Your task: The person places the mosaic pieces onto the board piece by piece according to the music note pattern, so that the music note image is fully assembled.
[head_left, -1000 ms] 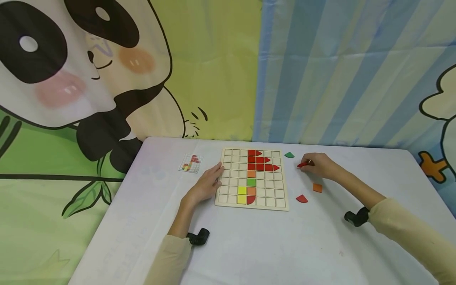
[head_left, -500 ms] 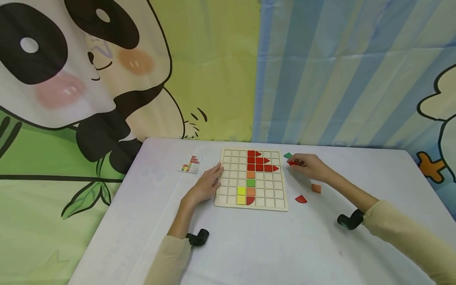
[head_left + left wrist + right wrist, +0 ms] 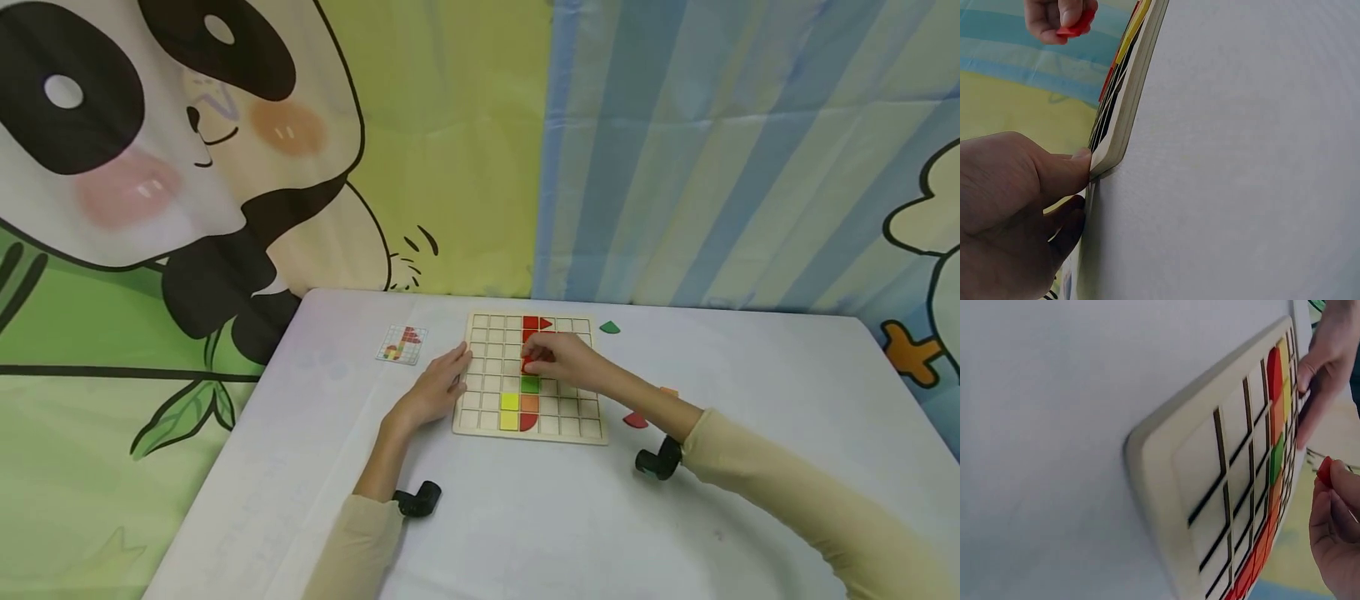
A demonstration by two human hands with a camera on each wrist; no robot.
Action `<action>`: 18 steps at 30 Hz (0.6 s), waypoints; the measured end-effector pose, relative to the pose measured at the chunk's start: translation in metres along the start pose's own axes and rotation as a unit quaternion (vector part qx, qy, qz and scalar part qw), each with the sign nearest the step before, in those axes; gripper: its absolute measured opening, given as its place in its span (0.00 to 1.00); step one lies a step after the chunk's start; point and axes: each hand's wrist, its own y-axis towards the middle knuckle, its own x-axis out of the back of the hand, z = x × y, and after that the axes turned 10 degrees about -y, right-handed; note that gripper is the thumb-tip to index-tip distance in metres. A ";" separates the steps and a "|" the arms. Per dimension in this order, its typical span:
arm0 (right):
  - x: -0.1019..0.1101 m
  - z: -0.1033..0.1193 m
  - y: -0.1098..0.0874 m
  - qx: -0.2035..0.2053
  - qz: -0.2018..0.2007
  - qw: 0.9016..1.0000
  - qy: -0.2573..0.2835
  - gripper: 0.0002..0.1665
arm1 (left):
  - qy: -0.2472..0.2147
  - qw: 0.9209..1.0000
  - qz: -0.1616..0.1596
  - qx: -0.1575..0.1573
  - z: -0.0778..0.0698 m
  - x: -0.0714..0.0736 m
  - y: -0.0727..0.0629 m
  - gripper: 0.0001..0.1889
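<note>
A wooden grid board (image 3: 570,408) lies on the table, with red, orange, green and yellow pieces set in its cells. My left hand (image 3: 435,387) rests along the board's left edge, fingers extended. In the left wrist view, the left thumb (image 3: 1066,172) touches the board's side near a corner. My right hand (image 3: 566,358) is over the middle of the board, pinching a small red piece (image 3: 1325,472) between thumb and fingertips. From the left wrist side, that red piece (image 3: 1075,28) shows raised over the board. The hand covers some of the red pieces and the cell below them.
A small printed pattern card (image 3: 402,344) lies left of the board. To the right are a green fan-shaped piece (image 3: 610,327), a red fan-shaped piece (image 3: 636,420) and an orange square (image 3: 669,392), the last two partly behind the right forearm. A printed curtain (image 3: 450,167) hangs behind the table.
My right hand has carried the red piece leftward from beside the board to over its middle, passing near the green piece. My left hand has stayed at the board's edge.
</note>
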 end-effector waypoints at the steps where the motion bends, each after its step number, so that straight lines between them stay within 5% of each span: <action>1: -0.003 0.003 0.004 0.003 0.009 1.000 -0.009 0.09 | 0.001 1.000 0.001 0.001 0.000 0.000 0.000 0.31; 11: -0.023 0.026 0.020 0.035 0.059 0.989 -0.132 0.05 | 0.004 1.000 0.004 -0.002 -0.001 0.000 0.001 0.31; 18: -0.027 0.030 0.022 0.018 0.064 0.989 -0.133 0.03 | 0.006 1.000 0.003 -0.003 0.000 0.001 0.000 0.31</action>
